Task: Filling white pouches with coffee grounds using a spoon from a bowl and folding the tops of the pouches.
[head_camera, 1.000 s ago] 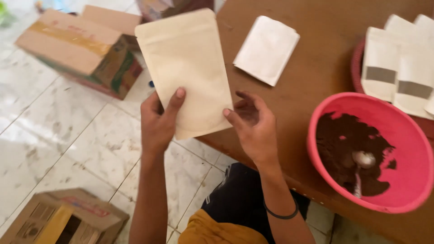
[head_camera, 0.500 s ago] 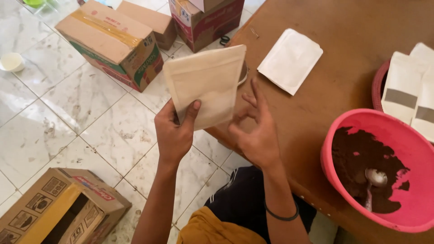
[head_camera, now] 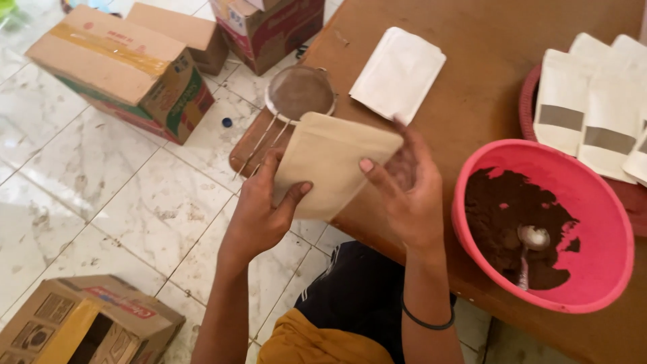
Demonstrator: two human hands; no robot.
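Close to my lap, both hands grip one tan paper pouch [head_camera: 330, 165] over the near edge of the table [head_camera: 485, 74]: my left hand [head_camera: 259, 212] pinches its lower edge, thumb on top, while my right hand [head_camera: 404, 195] closes on its right side. I judge this as readying the pouch for filling; spreading its mouth would call for fingers at the top edge. Just right sits a pink bowl [head_camera: 606, 269] of dark brown powder with a metal spoon [head_camera: 532, 246] in it. Beyond the pouch lie a mesh sieve [head_camera: 300, 91] and a flat white pouch [head_camera: 397, 74]. Farther right, white pouches with grey bands [head_camera: 593, 108] fill a red basket [head_camera: 529, 101]. Cardboard boxes [head_camera: 121, 71] stand on the tiled floor.
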